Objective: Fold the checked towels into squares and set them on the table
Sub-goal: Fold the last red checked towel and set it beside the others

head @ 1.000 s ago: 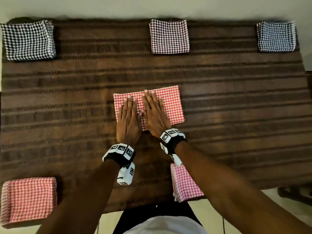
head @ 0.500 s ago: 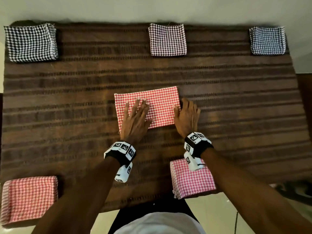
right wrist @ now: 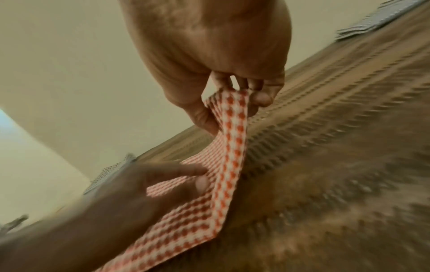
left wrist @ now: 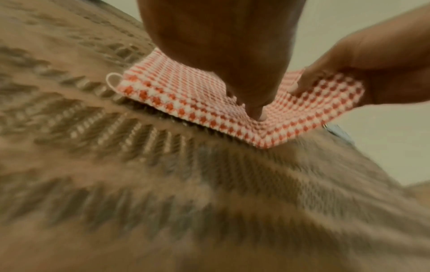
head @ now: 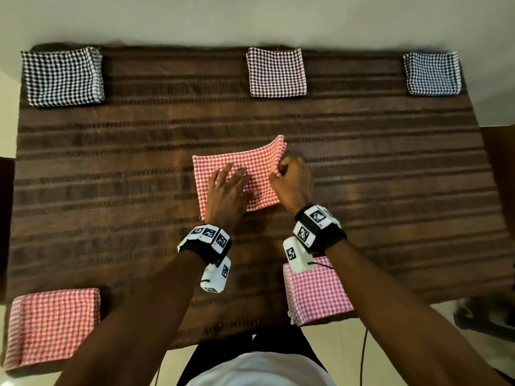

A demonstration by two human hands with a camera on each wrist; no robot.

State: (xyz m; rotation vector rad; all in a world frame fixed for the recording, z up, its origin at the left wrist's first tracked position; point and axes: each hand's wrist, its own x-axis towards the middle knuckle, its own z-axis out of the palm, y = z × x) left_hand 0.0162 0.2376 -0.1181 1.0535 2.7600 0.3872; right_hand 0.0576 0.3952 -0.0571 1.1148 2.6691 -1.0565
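1. Centrally, the red towel (head: 239,174) was laid on the brown mat (head: 362,168) covering the table, folded into a rectangle.
2. The towel's left half was pressed flat by the left hand (head: 227,192), fingers spread and straight, nothing being clasped.
3. The towel's right edge was pinched between thumb and curled fingers (right wrist: 258,97) of the right hand (head: 292,182) and was raised off the mat, the far right corner standing highest.
4. Folded squares were set along the far edge: a black one (head: 62,76) at left, a maroon one (head: 276,72) in the middle, a blue one (head: 432,73) at right.
5. Two more red squares were placed at the near edge, one (head: 53,327) at left and one (head: 317,296) beneath the right wrist.
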